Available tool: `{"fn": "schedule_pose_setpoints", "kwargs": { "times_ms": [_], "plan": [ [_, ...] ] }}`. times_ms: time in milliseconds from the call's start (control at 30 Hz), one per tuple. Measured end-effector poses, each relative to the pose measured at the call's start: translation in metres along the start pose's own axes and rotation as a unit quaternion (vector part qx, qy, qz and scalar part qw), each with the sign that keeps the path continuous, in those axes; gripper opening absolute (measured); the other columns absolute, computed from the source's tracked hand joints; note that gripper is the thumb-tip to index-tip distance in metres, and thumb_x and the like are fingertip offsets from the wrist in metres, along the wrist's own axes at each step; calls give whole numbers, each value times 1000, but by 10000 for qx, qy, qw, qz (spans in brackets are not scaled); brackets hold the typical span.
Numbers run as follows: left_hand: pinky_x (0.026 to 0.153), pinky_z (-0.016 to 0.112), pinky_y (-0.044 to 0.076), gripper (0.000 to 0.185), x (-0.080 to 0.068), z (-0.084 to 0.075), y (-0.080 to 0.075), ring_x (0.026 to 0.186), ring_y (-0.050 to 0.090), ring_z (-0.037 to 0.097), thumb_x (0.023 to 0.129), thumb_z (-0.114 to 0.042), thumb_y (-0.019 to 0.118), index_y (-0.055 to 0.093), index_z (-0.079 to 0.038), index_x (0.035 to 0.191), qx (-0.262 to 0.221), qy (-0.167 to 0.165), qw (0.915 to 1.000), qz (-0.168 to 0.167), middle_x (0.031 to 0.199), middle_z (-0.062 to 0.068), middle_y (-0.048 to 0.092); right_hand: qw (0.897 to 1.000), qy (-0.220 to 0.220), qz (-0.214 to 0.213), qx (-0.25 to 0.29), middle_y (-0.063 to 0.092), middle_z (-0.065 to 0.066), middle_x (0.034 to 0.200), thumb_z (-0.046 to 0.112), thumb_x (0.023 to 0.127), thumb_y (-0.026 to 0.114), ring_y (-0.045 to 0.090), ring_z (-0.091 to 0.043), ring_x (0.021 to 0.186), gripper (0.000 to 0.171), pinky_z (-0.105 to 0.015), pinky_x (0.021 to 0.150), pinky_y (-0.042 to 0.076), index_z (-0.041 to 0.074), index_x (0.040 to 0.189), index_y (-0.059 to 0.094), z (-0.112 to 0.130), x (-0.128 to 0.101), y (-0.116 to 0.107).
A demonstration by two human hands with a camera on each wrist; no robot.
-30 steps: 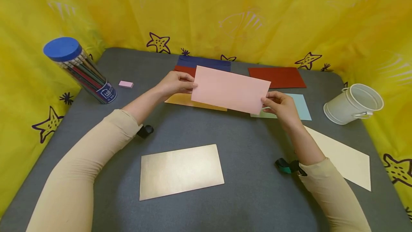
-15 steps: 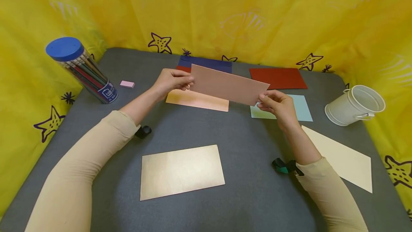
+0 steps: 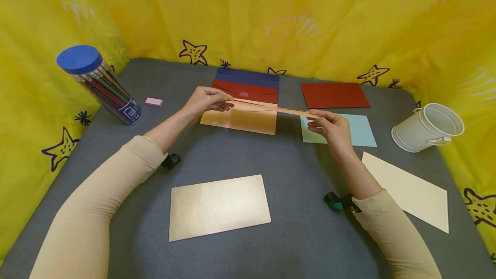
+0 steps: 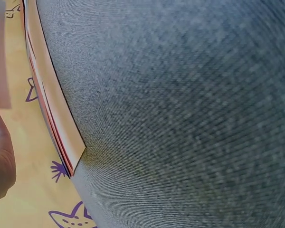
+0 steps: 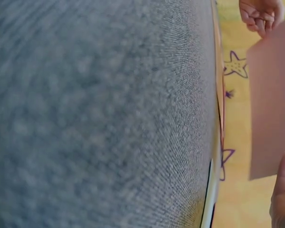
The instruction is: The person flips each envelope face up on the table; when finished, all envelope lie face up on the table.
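— What has the person got hold of?

— A pink envelope (image 3: 271, 107), held by its two short ends. The left hand (image 3: 205, 100) pinches one end between thumb and fingers, the right hand (image 3: 329, 126) pinches the other, so each grip is clamped on the paper. From where I stand it is tipped nearly flat, so I see little more than its edge, a thin line running between the two hands.

— Is it resting on anything?

— No, it hangs in the air just above the desk (image 3: 294, 167), over the far middle. The right wrist view shows its broad pink face (image 5: 270, 99) with the other hand's fingers (image 5: 259, 14) at the far end.

— What lies under it?

— An orange envelope (image 3: 240, 120) directly below, and behind that a red envelope (image 3: 248, 91) overlapping a dark blue envelope (image 3: 248, 75). Under the right hand is a light blue envelope (image 3: 358, 130), and beyond it a second red one (image 3: 333, 94) lying alone.

— And nearer to the person?

— A gold envelope (image 3: 218, 206) between the forearms, and a cream envelope (image 3: 407, 190) to the right, set at a slant. Farther out, a white bucket (image 3: 426, 127) tipped on its side at the right edge, a tube of pencils with a blue lid (image 3: 98, 83) leaning at the left, and a small pink eraser (image 3: 153, 101) just beside it. Yellow cloth with starfish (image 3: 271, 16) hangs all around.
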State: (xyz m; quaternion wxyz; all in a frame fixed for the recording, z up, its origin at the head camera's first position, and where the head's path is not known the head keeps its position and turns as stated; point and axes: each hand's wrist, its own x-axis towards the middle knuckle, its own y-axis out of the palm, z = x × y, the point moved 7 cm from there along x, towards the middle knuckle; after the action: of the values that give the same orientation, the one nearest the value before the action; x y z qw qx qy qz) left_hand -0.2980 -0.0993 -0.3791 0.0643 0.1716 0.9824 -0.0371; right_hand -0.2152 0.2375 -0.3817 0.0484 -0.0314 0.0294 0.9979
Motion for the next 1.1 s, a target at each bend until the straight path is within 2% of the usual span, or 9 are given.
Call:
{"fn": "schedule_pose_setpoints", "kwargs": {
  "times_ms": [167,300,433,567,700,867,1100],
  "plan": [
    [65,22,58,10,1,4,-4,65,67,11,90,-12,70,78,-6,91,258,-78,9992,-283,73,-9,71,9999,-28,-19,-155,73,5,94,10,97,58,72,-7,74,24,-23,72,61,-4,112,70,0,0,3],
    [64,22,58,7,1,8,-8,63,63,8,86,-9,74,73,-5,92,241,-179,9989,-359,72,-9,69,9985,137,-2,-524,72,10,91,12,93,67,71,-3,73,34,-19,69,60,-9,119,65,-1,0,6],
    [65,23,58,26,0,9,-10,65,64,8,88,-7,71,59,-4,111,455,-256,9984,-204,72,-9,70,9961,466,-23,-747,72,13,81,11,88,73,69,-2,69,39,-18,66,59,-3,122,61,-5,0,8],
    [64,23,58,49,0,11,-13,66,63,10,90,-9,69,48,-9,135,800,-375,9961,32,74,-6,67,9939,681,109,-859,70,12,79,8,87,73,69,-3,70,52,-20,66,60,2,134,50,-8,1,13],
    [63,23,58,59,-1,15,-16,63,62,10,90,-7,67,43,-12,144,955,-542,9934,332,76,-4,66,9895,848,436,-1090,67,8,89,4,88,71,69,-4,71,65,-21,69,60,4,146,41,-11,0,19],
    [64,24,59,55,-3,19,-22,66,65,10,89,-2,68,43,-6,138,1106,-755,9895,543,76,-3,67,9783,1004,870,-1591,61,-5,108,2,89,69,69,-3,73,70,-21,71,60,8,151,37,-18,-1,29],
    [62,25,60,52,-8,24,-31,64,65,11,88,0,70,45,3,133,1616,-932,9815,434,79,1,63,9683,1161,1356,-1749,57,-24,126,-1,89,67,68,-5,79,74,-24,74,61,8,153,33,-30,-3,47]
  ]
}}
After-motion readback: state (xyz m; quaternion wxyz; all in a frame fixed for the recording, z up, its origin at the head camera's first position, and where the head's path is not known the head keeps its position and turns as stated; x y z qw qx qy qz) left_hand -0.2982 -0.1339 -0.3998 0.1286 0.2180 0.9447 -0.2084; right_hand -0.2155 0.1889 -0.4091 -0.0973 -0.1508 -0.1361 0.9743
